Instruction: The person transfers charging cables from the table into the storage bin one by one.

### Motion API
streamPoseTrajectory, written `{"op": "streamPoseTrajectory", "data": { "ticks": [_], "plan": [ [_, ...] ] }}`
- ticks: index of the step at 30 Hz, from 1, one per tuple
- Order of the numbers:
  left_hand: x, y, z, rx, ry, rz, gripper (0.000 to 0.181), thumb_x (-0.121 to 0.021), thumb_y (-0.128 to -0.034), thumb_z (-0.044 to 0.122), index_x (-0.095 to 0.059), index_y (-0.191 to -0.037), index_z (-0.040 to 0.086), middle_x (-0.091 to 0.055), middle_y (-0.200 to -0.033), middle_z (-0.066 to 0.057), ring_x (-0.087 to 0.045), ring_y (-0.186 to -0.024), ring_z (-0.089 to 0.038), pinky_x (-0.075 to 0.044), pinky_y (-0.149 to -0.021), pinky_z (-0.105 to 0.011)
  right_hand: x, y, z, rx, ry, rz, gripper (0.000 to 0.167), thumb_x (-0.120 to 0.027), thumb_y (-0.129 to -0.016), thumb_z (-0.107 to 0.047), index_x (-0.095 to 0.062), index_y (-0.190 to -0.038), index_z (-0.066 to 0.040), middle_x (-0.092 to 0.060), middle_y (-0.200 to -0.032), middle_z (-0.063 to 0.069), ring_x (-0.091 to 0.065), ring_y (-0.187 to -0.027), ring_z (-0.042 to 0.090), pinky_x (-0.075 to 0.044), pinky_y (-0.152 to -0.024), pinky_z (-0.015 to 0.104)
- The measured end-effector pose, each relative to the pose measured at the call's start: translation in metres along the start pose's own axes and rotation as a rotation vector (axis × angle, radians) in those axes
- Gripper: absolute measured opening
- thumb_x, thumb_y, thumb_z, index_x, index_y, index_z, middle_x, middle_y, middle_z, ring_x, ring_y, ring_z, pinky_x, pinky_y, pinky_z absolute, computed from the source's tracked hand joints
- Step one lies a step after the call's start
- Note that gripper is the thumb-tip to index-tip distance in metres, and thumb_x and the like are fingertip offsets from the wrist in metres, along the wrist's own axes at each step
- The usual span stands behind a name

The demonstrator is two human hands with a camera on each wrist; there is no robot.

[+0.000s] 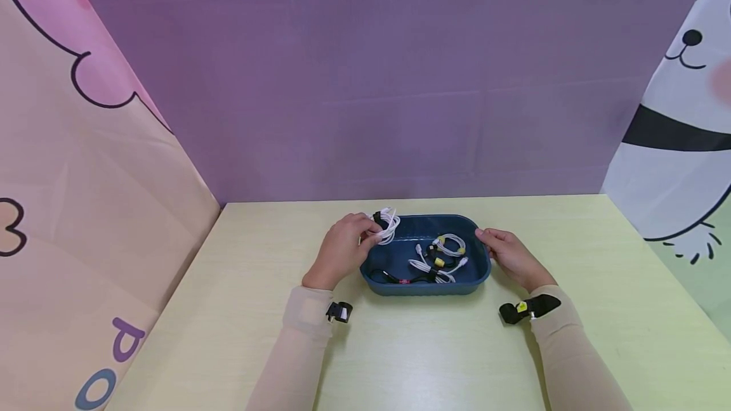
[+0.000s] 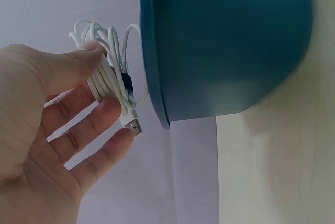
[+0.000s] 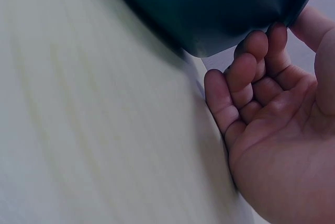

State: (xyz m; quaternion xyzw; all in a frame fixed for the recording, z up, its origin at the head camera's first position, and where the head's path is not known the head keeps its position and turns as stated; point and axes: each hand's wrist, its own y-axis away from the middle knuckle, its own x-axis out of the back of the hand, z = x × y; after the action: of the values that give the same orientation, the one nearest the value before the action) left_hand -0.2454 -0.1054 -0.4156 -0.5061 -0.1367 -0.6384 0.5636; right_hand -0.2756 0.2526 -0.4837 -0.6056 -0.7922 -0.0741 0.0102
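A coiled white USB cable point(image 1: 389, 227) with a black tie is pinched between the thumb and fingers of my left hand point(image 1: 346, 247), over the left rim of a dark blue plastic bin point(image 1: 425, 291). In the left wrist view the white cable point(image 2: 107, 67) shows its metal USB plug hanging low beside the bin wall point(image 2: 225, 51). My right hand point(image 1: 511, 257) grips the bin's right rim, the thumb on top and fingers curled below it. Inside the bin lie a white cable coil with a yellow tie point(image 1: 451, 245), another white cable point(image 1: 425, 266) and a black cable point(image 1: 419, 278).
The bin stands on a pale wooden table point(image 1: 422, 354). A purple cloth wall point(image 1: 400, 81) rises behind the table, with printed cloth panels on the left point(image 1: 85, 208) and right point(image 1: 679, 195). Each wrist carries a small strapped camera.
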Motion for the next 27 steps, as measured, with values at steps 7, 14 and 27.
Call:
{"op": "streamPoseTrajectory", "data": {
  "ticks": [7, 14, 27],
  "plan": [
    [-0.0020, 0.0006, 0.0007, 0.020, -0.014, -0.012, 0.012, -0.075, -0.0939, 0.018, -0.077, -0.103, 0.010, -0.071, -0.099, -0.001, -0.060, -0.088, -0.018, -0.054, -0.079, -0.034, -0.0006, -0.0030, 0.0022, 0.014, -0.009, 0.002, 0.030, -0.052, -0.108, -0.034, -0.062, -0.090, -0.012, -0.049, -0.076, -0.009, -0.051, -0.076, 0.007, -0.044, -0.075, 0.021],
    [-0.0031, 0.0007, 0.0032, 0.008, -0.019, -0.014, 0.011, -0.076, -0.0931, 0.018, -0.077, -0.102, 0.011, -0.071, -0.099, -0.001, -0.060, -0.089, -0.016, -0.054, -0.081, -0.034, 0.0002, -0.0015, 0.0016, -0.008, 0.013, 0.013, 0.031, -0.053, -0.107, -0.037, -0.061, -0.089, -0.013, -0.049, -0.077, -0.009, -0.049, -0.078, 0.008, -0.041, -0.075, 0.022],
    [-0.0071, 0.0009, 0.0074, 0.005, -0.039, -0.057, 0.013, -0.074, -0.0943, 0.019, -0.077, -0.104, 0.011, -0.071, -0.101, -0.001, -0.061, -0.091, -0.016, -0.055, -0.082, -0.035, -0.0003, 0.0013, -0.0014, -0.022, 0.011, 0.012, 0.032, -0.053, -0.107, -0.039, -0.060, -0.090, -0.012, -0.049, -0.078, -0.008, -0.049, -0.079, 0.009, -0.040, -0.076, 0.022]
  ]
}}
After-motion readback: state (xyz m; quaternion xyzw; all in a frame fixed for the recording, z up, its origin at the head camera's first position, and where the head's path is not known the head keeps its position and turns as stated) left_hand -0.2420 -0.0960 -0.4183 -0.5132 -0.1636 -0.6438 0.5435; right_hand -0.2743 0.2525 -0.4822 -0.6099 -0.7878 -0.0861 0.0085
